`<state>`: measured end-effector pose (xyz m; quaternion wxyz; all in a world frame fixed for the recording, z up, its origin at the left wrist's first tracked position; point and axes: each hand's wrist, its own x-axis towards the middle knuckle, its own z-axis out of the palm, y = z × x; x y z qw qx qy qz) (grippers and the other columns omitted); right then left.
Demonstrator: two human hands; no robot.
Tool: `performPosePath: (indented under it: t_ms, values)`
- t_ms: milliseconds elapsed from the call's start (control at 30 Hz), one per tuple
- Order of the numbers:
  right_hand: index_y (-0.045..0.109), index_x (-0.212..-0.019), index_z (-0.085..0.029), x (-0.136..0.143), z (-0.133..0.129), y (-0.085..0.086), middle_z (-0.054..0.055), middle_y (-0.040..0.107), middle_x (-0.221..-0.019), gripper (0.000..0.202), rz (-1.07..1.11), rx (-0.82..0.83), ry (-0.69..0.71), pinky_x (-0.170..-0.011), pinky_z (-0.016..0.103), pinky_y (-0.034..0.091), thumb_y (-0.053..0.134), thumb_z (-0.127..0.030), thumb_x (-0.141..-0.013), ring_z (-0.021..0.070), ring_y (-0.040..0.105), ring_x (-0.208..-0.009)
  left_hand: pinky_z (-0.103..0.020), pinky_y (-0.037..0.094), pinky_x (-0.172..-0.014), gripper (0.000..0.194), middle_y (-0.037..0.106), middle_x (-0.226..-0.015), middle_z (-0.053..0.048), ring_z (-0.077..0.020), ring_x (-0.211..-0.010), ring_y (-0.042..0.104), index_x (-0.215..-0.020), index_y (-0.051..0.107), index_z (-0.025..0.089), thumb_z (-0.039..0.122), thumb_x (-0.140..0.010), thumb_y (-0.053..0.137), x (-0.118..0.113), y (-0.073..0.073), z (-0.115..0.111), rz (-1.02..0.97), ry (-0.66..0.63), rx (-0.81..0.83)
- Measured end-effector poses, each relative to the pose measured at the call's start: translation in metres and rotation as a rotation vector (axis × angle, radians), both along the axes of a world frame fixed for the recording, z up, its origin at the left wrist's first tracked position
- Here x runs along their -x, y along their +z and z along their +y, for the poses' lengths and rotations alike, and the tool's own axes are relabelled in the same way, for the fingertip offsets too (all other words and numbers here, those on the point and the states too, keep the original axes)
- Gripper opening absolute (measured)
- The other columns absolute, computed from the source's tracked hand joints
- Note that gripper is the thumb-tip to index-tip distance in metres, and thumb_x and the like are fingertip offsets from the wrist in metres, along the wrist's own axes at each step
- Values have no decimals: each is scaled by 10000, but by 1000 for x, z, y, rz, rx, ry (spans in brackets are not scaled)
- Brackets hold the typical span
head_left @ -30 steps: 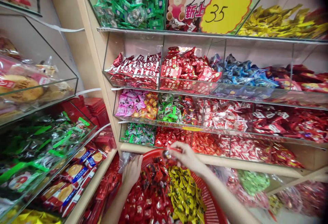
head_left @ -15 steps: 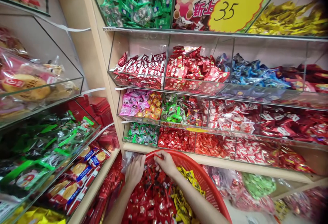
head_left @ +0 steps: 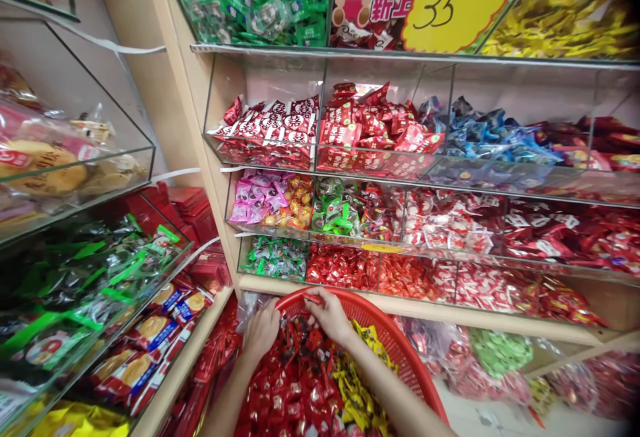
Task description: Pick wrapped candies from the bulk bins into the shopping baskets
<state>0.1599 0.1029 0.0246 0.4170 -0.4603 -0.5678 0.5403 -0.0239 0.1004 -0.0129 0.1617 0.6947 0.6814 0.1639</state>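
Note:
A red plastic basket (head_left: 407,344) stands in front of me, filled with red-wrapped candies (head_left: 287,390) and, along its right side, yellow-wrapped candies (head_left: 357,390). My left hand (head_left: 261,330) lies over the basket's far left rim, its fingers bent together and their tips hidden. I cannot see whether it grips the rim or a candy. Beside it, above the candies at the far rim, my right hand (head_left: 329,316) is closed, with a small red piece, seemingly a candy wrapper, showing between thumb and fingers.
Clear shelf bins (head_left: 380,164) of wrapped candies rise behind the basket. A yellow price card (head_left: 457,7) marked 35 hangs above. At left are bins of green-wrapped snacks (head_left: 95,277) and packaged biscuits (head_left: 153,327). Bagged candies (head_left: 500,357) lie under the shelf at right.
My right hand has shifted slightly and turned, and a red piece now shows in its fingers. The left hand stays near the rim. The whole view has moved a little.

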Motion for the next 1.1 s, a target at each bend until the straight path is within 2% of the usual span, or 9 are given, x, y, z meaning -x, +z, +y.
performPosePath:
  t_ms: [133,300,400,500,600,767,867,967,1100]
  values:
    - [510,-940,-192,21,6,-5,-70,491,-493,257,-41,-45,87,-366,186,331,514,-360,-747,99,500,-391,-270,402,-753,395,601,-1121,-42,-168,-927,587,-1140,483,236,250,-856,209,-1,2,-2,17,-17,-18]
    - [533,-996,-195,24,18,-15,-61,505,-531,260,-99,-45,203,-374,183,337,494,-301,-762,90,499,-393,-269,398,-738,380,606,-1108,-33,-166,-907,591,-1127,482,241,254,-860,212,-1,4,-2,8,-19,-27]
    - [512,-1061,-215,21,21,-18,-9,602,-778,318,-114,-56,238,-374,190,364,505,-284,-751,68,496,-396,-271,395,-769,393,596,-1128,-33,-164,-930,585,-1158,466,237,246,-861,209,-1,5,-2,-2,-13,-13]
    - [441,-1157,-254,13,16,-11,41,565,-1069,413,-128,-94,199,-385,205,396,506,-297,-751,53,499,-412,-276,393,-798,403,584,-1151,-45,-169,-960,575,-1173,464,220,238,-857,214,-1,5,-2,-2,-12,-4]
    - [443,-1168,-267,-2,6,15,45,569,-1085,392,-192,-170,170,-411,218,419,474,-324,-781,63,506,-435,-278,393,-819,409,576,-1170,-49,-172,-990,565,-1183,462,211,241,-858,216,-1,4,-1,0,-7,-1]
    - [480,-1146,-264,-52,-4,89,44,596,-1039,340,-325,-359,62,-488,248,454,415,-357,-825,86,535,-483,-272,395,-842,412,562,-1197,-51,-160,-1032,548,-1188,464,212,232,-850,230,0,1,0,7,7,-1]
    - [450,-1161,-234,-88,3,136,59,597,-1000,346,-451,-547,-151,-558,264,464,391,-347,-840,115,558,-575,-281,404,-830,421,567,-1190,-57,-170,-1021,557,-1194,460,211,249,-855,215,0,1,1,13,4,1]
    - [447,-1160,-200,-115,24,173,85,582,-1010,349,-738,-697,-404,-731,304,451,403,-323,-837,168,576,-787,-291,412,-818,425,574,-1183,-54,-182,-1005,568,-1190,462,213,259,-855,204,0,2,1,15,0,0]
    - [465,-1121,-136,-124,60,203,166,561,-1046,444,-1171,-504,-522,-794,360,419,454,-446,-803,258,555,-949,-276,415,-803,415,615,-1116,-45,-174,-977,582,-1174,476,232,269,-857,212,0,5,0,11,2,-7]
